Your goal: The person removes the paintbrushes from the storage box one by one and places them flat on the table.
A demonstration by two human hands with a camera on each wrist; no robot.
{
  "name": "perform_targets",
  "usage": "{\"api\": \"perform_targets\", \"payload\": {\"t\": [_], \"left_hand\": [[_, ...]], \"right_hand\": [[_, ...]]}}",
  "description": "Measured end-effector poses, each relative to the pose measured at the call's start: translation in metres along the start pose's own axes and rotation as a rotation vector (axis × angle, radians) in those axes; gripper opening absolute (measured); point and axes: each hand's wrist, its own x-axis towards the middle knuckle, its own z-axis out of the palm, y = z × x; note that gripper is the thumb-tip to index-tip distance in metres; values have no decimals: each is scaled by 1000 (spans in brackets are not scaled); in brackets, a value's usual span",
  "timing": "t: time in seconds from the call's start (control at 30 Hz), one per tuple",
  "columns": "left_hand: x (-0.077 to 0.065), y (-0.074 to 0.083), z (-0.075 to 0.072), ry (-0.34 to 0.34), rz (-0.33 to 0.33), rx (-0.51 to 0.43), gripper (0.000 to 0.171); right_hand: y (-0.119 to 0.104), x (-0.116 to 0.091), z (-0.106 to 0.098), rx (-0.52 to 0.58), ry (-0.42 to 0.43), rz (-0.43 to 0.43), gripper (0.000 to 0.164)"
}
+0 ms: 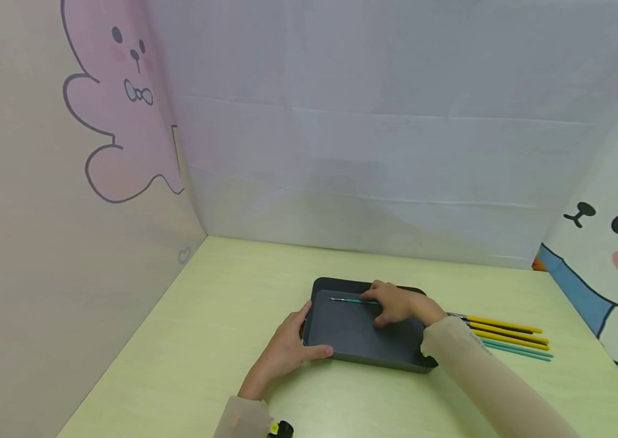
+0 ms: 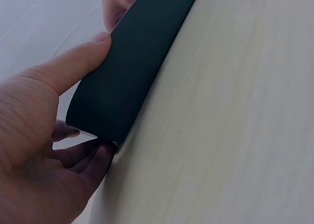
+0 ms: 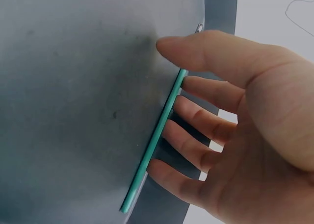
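A dark grey rectangular tray [image 1: 350,334] rests on the table. My left hand [image 1: 284,351] grips its near left corner. In the left wrist view the thumb [image 2: 86,60] lies at the rim, with fingertips [image 2: 100,162] low at the tray's edge. My right hand [image 1: 399,303] reaches into the tray. A thin green paintbrush [image 3: 154,136] lies along the far side inside, its tip pointing left in the head view. Four straightened fingertips of the right hand line up against the handle, while the thumb [image 3: 179,50] stays apart, off the brush.
Right of the tray, partly behind the right forearm, several yellow-handled paintbrushes [image 1: 511,332] and teal-handled ones [image 1: 528,351] lie on the pale table [image 1: 232,292]. A white sheet wall [image 1: 374,152] rises at the back, with cartoon-printed walls on both sides.
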Motion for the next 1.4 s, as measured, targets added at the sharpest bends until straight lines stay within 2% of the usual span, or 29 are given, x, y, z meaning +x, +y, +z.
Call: {"api": "perform_targets", "payload": {"t": [0.3,0.6,1.07,1.4], "left_hand": [[0,0,0,2,2,7,117],[0,0,0,9,4,12,118],[-1,1,1,17,8,1,118],[-1,2,1,17,8,5,119]], "right_hand": [[5,0,1,18,-9,-3,64],[14,1,0,69,1,-72,60],[19,2,-1,118,-2,-53,55],[21,4,0,126,7,-74,54]]}}
